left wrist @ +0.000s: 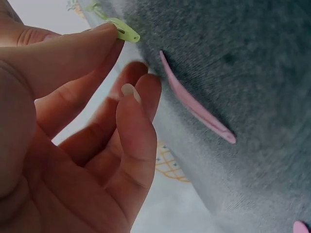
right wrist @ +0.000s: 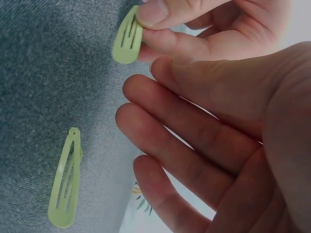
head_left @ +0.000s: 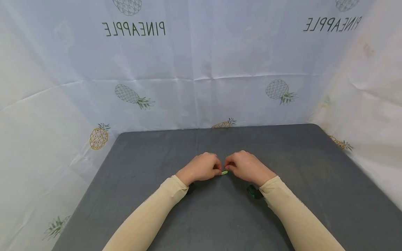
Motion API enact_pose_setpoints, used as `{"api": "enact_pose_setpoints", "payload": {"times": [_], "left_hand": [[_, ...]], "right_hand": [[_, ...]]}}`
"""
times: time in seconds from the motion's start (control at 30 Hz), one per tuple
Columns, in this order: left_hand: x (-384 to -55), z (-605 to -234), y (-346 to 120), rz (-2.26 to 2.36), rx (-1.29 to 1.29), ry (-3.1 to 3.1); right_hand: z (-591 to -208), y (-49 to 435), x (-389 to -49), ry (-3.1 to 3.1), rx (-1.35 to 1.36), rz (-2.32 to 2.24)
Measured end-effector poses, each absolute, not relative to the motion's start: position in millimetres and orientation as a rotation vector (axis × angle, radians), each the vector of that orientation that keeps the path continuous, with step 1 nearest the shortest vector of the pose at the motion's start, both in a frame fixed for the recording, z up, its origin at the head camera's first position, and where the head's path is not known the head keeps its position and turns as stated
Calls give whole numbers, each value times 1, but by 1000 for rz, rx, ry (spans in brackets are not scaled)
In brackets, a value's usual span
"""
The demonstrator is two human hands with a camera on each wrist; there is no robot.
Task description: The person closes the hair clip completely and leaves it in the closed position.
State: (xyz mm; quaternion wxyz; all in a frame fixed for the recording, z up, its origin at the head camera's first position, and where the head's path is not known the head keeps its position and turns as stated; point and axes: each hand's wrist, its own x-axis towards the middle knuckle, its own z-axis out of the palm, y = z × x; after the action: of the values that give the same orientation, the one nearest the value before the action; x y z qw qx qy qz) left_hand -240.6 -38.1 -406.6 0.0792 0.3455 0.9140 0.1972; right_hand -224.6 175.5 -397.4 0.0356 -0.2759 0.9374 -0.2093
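Observation:
Between thumb and forefinger, my left hand [head_left: 201, 167] pinches a small light-green snap hair clip [right wrist: 128, 39]. Its slotted, wide end sticks out past the fingertips in the right wrist view. Close beside it on the right is my right hand [head_left: 248, 166], its fingers loosely bent and its thumb tip near the forefinger; no thing shows in it. A second green hair clip [right wrist: 65, 179] lies on the grey surface below the hands in the right wrist view. In the left wrist view a pink hair clip [left wrist: 194, 106] lies on the same surface.
The hands are over a dark grey tabletop [head_left: 157, 150]. Part of another pink item [left wrist: 300, 227] shows at the corner of the left wrist view. A white pineapple-print curtain [head_left: 194, 101] hangs behind and at both sides.

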Motion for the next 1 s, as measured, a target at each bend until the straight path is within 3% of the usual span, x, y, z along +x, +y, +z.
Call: {"api": "enact_pose_setpoints", "payload": {"times": [1.0], "left_hand": [[-237,-403,-19,515,1033,2843]], "right_hand": [[-397,225,-221,2930,-667,-618]]}}
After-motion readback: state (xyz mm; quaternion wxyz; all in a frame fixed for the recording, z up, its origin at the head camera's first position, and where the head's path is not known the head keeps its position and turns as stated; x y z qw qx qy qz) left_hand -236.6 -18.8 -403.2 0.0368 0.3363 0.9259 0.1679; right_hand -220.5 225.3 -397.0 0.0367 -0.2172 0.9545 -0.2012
